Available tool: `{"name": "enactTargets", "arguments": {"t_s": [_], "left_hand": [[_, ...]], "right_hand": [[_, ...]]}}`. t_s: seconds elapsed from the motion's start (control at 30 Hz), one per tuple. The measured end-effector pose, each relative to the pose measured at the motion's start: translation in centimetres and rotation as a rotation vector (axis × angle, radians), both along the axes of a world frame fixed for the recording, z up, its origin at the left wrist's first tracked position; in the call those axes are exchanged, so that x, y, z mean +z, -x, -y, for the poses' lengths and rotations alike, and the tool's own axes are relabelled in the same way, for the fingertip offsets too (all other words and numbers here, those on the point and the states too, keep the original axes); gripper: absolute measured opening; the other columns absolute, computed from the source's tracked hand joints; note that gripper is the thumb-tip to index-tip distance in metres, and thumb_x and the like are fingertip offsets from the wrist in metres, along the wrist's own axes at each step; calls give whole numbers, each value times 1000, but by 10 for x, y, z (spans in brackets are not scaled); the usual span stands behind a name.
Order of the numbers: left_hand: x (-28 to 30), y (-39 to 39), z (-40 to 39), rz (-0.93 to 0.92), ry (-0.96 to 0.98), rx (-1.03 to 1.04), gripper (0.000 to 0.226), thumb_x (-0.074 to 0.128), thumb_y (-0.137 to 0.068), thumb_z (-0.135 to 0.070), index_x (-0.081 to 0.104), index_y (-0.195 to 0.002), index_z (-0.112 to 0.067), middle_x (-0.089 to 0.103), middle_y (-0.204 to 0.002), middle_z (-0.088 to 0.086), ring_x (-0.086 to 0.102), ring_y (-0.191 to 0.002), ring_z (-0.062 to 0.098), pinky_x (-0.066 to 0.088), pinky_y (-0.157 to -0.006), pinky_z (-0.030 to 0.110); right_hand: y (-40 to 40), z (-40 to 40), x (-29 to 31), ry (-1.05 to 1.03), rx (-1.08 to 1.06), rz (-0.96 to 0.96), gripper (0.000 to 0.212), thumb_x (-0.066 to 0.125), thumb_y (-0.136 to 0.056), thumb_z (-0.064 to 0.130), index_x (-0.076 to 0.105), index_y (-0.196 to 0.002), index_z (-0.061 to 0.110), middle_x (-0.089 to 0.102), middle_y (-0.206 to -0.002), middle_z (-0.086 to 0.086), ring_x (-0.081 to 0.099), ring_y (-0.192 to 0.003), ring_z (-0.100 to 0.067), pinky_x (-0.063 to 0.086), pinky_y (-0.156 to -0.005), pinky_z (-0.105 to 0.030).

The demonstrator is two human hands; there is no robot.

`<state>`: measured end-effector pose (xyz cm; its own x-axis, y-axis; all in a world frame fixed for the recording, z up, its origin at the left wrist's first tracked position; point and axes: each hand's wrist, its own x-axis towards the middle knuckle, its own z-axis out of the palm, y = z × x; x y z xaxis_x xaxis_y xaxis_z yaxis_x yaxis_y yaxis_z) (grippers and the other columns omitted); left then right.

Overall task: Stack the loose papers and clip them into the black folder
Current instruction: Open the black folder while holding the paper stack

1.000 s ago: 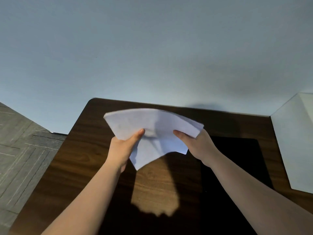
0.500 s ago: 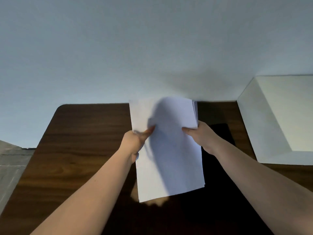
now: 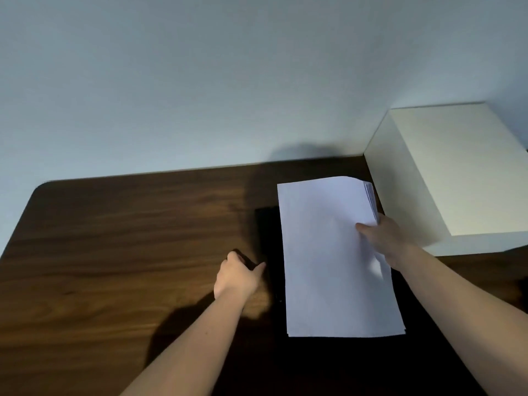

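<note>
A stack of white papers (image 3: 328, 261) lies over the black folder (image 3: 267, 230) on the right half of the dark wooden table (image 3: 114, 238). My right hand (image 3: 385, 238) grips the stack's right edge, thumb on top, and the far right corner is lifted and fanned. My left hand (image 3: 238, 277) holds no paper. It rests at the folder's left edge, thumb pointing at the folder and fingers curled. Whether it grips the folder's edge is too dark to tell. Most of the folder is hidden under the papers.
A white box-like block (image 3: 445, 172) stands at the table's back right corner, close to the papers. A pale wall (image 3: 228, 81) rises behind the table. The table's rounded back left corner (image 3: 43, 187) is in view.
The papers, held upright in both hands before, now lie over the folder to the right. My left hand has let go of them and dropped to the folder's left edge.
</note>
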<state>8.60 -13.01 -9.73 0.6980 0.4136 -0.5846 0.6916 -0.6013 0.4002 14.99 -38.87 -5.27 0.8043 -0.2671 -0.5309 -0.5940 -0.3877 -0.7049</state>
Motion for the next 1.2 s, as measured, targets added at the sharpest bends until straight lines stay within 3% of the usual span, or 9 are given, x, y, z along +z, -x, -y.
{"name": "enactTargets", "arguments": {"t_s": [0.1,0.23,0.3,0.43,0.77,0.9,1.07,1.13,1.2], "left_hand": [[-3,-6,9,16,-49,-52,57,60,-80,-57,49,-117,-15,56,-117,6,58,-104,26,52,-79,39],[-5,-13,23,89,-102,-61,51,55,-85,-55,52,-115,-14,57,-115,6,58,-99,23,49,-69,33],[-7,-16,28,107,-123,-59,49,54,-86,-54,52,-113,-14,57,-113,6,57,-99,23,51,-71,35],[-11,-17,24,112,-162,-41,48,54,-84,-56,54,-109,-14,58,-112,6,55,-103,24,53,-79,41],[0,-45,-78,-139,-186,217,95,70,-69,-62,34,-139,-8,41,-143,18,37,-133,37,37,-105,51],[11,-41,-111,-78,-244,311,91,77,-70,-49,33,-139,-8,39,-142,20,37,-132,39,41,-103,54],[18,-37,-74,237,-231,43,49,65,-83,-38,49,-122,-11,49,-130,18,50,-119,38,49,-95,51],[13,-35,-44,216,-182,-89,62,59,-85,-47,41,-135,-16,40,-143,19,43,-128,40,43,-102,50],[7,-31,-15,77,-155,-272,87,52,-80,-64,16,-150,-26,13,-159,18,17,-145,41,26,-114,52]], "right_hand": [[-2,2,-7,-10,-4,-7,29,53,-88,6,60,-116,3,63,-101,-14,59,-89,-32,47,-80,-34],[-7,4,-12,22,21,8,29,50,-89,6,58,-117,3,60,-97,-10,55,-85,-27,43,-66,-26],[-8,5,-14,95,66,0,31,49,-90,13,56,-119,6,58,-99,-10,54,-89,-29,41,-74,-29],[-6,5,-15,183,135,29,27,47,-90,15,59,-113,10,62,-96,-10,56,-86,-30,39,-74,-30],[-10,-3,-6,100,220,46,33,53,-90,13,56,-122,7,59,-101,-9,54,-91,-27,39,-77,-30],[-7,3,-11,123,217,11,31,52,-89,12,57,-120,7,62,-103,-13,55,-91,-29,41,-77,-32],[-6,1,-19,98,196,-15,37,52,-90,11,52,-127,5,58,-105,-10,52,-94,-27,39,-80,-32],[-8,-2,-20,99,197,-20,40,52,-91,12,50,-130,5,58,-110,-13,51,-95,-27,40,-82,-33],[-10,-4,-20,105,203,-17,41,52,-91,13,50,-131,6,59,-120,-17,50,-96,-27,41,-84,-34]]}}
